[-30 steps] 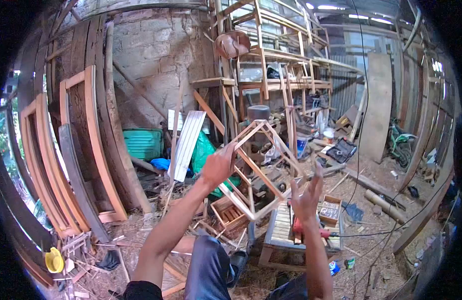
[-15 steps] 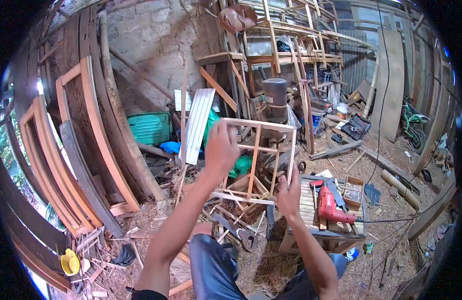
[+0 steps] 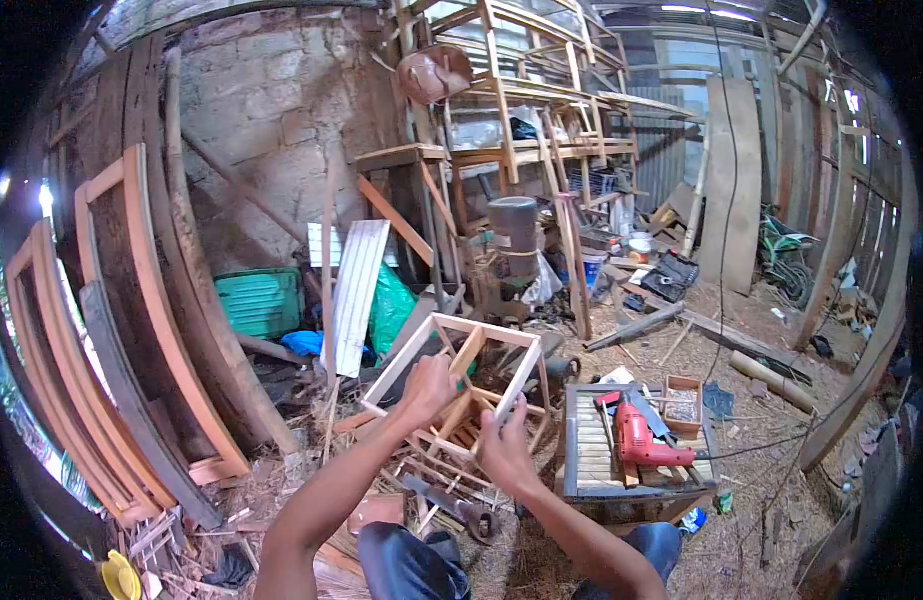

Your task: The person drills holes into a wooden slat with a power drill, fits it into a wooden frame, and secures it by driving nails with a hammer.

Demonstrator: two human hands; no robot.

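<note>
Far left: tall curved door frames (image 3: 146, 300) lean in a stack against the plank wall, filling the left edge of the frame.
Lower left corner: a yellow helmet (image 3: 119, 577) lies on the straw-strewn floor (image 3: 781, 500).
Left of centre: a green crate (image 3: 259, 300) stands at the foot of the stone wall (image 3: 271, 110), and just right of it a white slatted panel (image 3: 353, 295) leans upright.
Left hand (image 3: 428, 388): in the centre of the frame, with the fingers closed around an inner bar of the wooden frame (image 3: 486, 329).
Wooden frame: an open box of pale bars, held tilted in the air in the centre of the frame. Its square top face is turned up and to the right, above a heap of offcuts on the floor.
Right hand (image 3: 503, 448): just below and to the right of the left one, seen from the back. The fingers are curled onto the frame's near lower bar and closed on it.
Upper centre: a grey drum (image 3: 513, 235) stands behind the frame, with wooden racks (image 3: 521, 120) stacked high above it.
Right of centre: a low slatted surface (image 3: 584, 440) carries a red drill (image 3: 636, 440), with a small wooden box (image 3: 683, 403) at its far right corner.
Right: a wide plank (image 3: 729, 180) stands upright, and a green motorbike (image 3: 786, 262) is parked beyond it.
</note>
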